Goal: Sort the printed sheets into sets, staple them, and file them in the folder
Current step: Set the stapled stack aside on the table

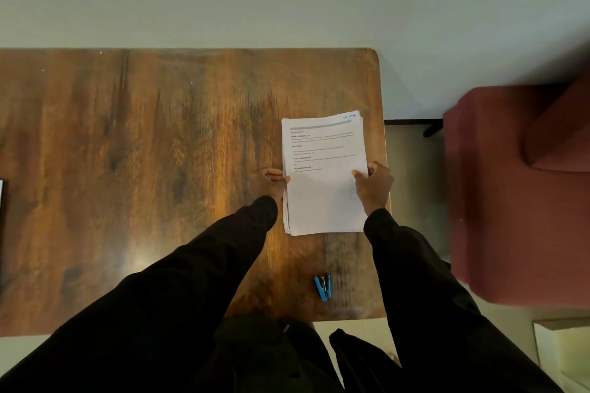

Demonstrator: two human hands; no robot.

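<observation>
A stack of printed sheets [322, 188] lies near the right edge of the wooden table [159, 153], text side up. My left hand [273, 183] grips the stack's left edge, fingers curled at it. My right hand [375, 187] holds the right edge, thumb on top of the top sheet. A small blue stapler [323, 287] lies on the table nearer to me, below the stack and between my forearms. No folder is in view.
A dark red upholstered chair [517, 195] stands just right of the table. A dark-framed object [1, 201] pokes in at the far left edge. A pale wall runs behind the table.
</observation>
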